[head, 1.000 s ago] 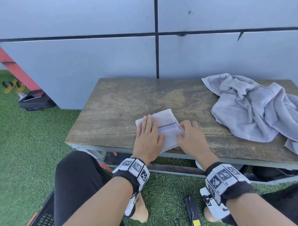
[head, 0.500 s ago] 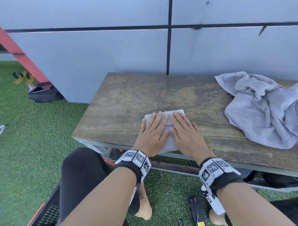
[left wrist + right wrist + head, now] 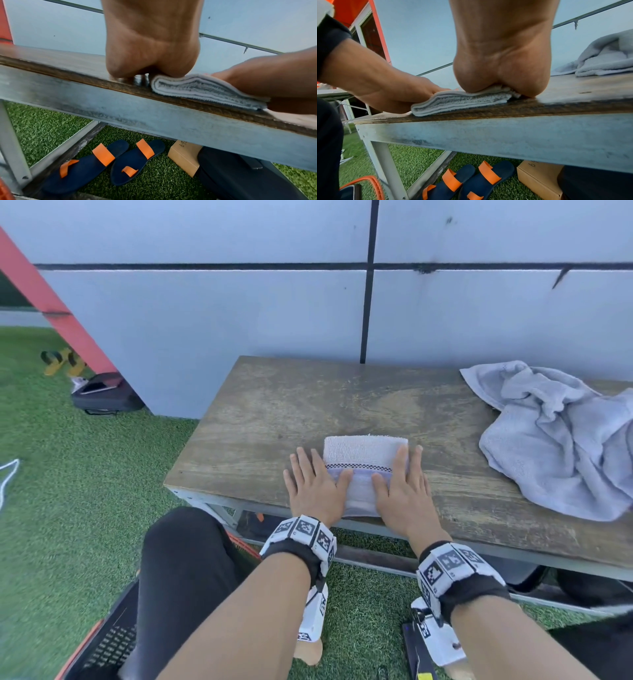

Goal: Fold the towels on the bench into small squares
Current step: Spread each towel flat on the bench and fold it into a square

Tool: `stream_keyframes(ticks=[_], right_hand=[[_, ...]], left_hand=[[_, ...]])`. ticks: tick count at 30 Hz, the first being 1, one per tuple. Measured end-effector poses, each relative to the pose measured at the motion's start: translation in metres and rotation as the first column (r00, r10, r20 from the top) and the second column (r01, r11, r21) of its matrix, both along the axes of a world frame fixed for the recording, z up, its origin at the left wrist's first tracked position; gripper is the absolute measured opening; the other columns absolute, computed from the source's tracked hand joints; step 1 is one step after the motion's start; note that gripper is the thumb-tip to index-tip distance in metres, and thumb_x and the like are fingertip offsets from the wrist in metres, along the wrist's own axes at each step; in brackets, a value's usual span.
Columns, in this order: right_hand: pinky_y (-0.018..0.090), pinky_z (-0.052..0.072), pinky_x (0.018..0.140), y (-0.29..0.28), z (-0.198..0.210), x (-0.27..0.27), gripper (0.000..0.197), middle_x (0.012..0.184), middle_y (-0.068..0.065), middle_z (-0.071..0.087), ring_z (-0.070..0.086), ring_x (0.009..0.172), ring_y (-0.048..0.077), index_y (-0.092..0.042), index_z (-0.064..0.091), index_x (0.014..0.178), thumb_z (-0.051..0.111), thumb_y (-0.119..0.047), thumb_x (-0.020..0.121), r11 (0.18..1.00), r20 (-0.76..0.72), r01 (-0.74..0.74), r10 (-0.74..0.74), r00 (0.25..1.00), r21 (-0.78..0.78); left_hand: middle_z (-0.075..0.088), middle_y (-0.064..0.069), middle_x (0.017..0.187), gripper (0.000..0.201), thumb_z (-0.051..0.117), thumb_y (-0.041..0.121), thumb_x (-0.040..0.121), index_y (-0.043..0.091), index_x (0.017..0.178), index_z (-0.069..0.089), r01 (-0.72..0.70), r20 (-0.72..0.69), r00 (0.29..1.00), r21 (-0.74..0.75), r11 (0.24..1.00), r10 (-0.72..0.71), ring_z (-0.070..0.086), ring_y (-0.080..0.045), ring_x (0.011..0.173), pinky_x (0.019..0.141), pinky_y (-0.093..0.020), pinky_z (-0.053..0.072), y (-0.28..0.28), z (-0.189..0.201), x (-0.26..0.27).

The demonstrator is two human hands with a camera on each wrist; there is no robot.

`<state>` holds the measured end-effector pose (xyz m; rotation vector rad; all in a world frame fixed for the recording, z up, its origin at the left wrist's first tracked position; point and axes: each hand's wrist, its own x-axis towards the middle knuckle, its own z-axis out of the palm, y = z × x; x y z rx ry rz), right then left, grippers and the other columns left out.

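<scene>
Pressing flat of a folded white towel (image 3: 364,453) at the near edge of the wooden bench (image 3: 274,412) is shown. Both palms are laid open, fingers straight, nothing being gripped: the left hand (image 3: 313,484) is set on the towel's left edge, its outer fingers resting on bare wood, and the right hand (image 3: 402,486) on the right edge. The towel is thus framed between the hands, its checkered stripe left exposed between the two thumbs. In the wrist views, several stacked layers (image 3: 202,88) are seen compressed beneath the heels of the palms (image 3: 501,75). This placement is judged to serve to set the creases and square the sides, so that the small packet is kept from springing open. A crumpled grey towel (image 3: 561,440) is left unfolded well apart on the right of the bench, presumably awaiting the same treatment.
</scene>
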<state>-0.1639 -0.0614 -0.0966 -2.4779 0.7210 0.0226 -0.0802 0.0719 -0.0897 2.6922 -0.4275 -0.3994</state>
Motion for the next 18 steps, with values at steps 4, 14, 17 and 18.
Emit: stream_keyframes(ticks=[4, 14, 17, 18], right_hand=[[0.039, -0.003, 0.123, -0.001, 0.000, -0.006, 0.089, 0.162, 0.007, -0.028, -0.010, 0.153, 0.022, -0.009, -0.007, 0.157, 0.027, -0.066, 0.097, 0.999, -0.025, 0.052, -0.052, 0.998, 0.014], [0.036, 0.045, 0.071, 0.005, 0.048, -0.018, 0.031, 0.101, 0.000, 0.051, 0.055, 0.103, 0.028, -0.012, 0.039, 0.112, 0.063, -0.022, 0.094, 0.923, 0.220, 0.105, -0.198, 0.955, 0.371], [0.029, 0.042, 0.076, 0.024, 0.097, -0.009, 0.030, 0.105, -0.008, 0.040, 0.047, 0.104, 0.014, -0.011, 0.031, 0.121, 0.050, -0.009, 0.098, 0.845, 0.339, -0.038, -0.172, 0.925, 0.533], [0.031, 0.041, 0.086, 0.033, 0.114, -0.004, 0.033, 0.108, -0.009, 0.036, 0.045, 0.107, 0.010, -0.013, 0.030, 0.123, 0.049, -0.008, 0.097, 0.843, 0.383, -0.087, -0.146, 0.912, 0.531]], left_hand=[[0.017, -0.019, 0.161, 0.064, 0.044, 0.054, 0.098, 0.006, 0.140, 0.038, -0.054, 0.071, 0.996, -0.051, 0.997, 0.058, 0.008, -0.033, 0.152, 0.123, -0.049, 0.008, -0.002, 0.010, -0.005], [0.065, -0.001, 0.112, 0.037, 0.068, 0.018, 0.086, 0.016, 0.121, 0.055, -0.052, -0.249, 0.961, -0.581, 0.813, -0.117, 0.062, -0.018, 0.099, 0.077, -0.029, 0.047, 0.021, 0.078, -0.007], [0.069, 0.004, 0.102, 0.034, 0.070, 0.015, 0.085, 0.019, 0.117, 0.060, -0.118, -0.225, 0.971, -0.732, 0.671, -0.075, 0.064, -0.001, 0.083, 0.067, -0.019, 0.048, 0.048, 0.119, -0.007], [0.071, 0.003, 0.100, 0.037, 0.072, 0.018, 0.081, 0.019, 0.116, 0.061, -0.145, -0.226, 0.972, -0.777, 0.613, -0.057, 0.066, 0.000, 0.082, 0.070, -0.018, 0.050, 0.061, 0.133, -0.007]])
